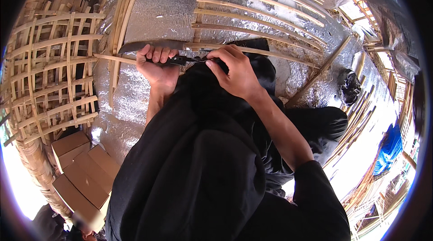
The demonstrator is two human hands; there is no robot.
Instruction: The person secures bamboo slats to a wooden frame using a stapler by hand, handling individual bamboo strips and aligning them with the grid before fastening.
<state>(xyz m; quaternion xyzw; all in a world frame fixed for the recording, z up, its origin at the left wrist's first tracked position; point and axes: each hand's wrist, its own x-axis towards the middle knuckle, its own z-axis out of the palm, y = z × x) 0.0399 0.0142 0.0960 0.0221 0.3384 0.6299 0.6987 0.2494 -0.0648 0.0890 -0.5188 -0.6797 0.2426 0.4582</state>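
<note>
Left hand [158, 67] grips knife [151, 45] — blade pointing left

Strong daylight throughout. Overexposed patches burn out at the lower left and the right rim. The silver foil sheet [167, 6] above the fingers [158, 54] glares in spots. Black clothing below the fingers loses detail in shadow. Focus is sharp at centre; fisheye bends straight slats near the dark rim.
</note>
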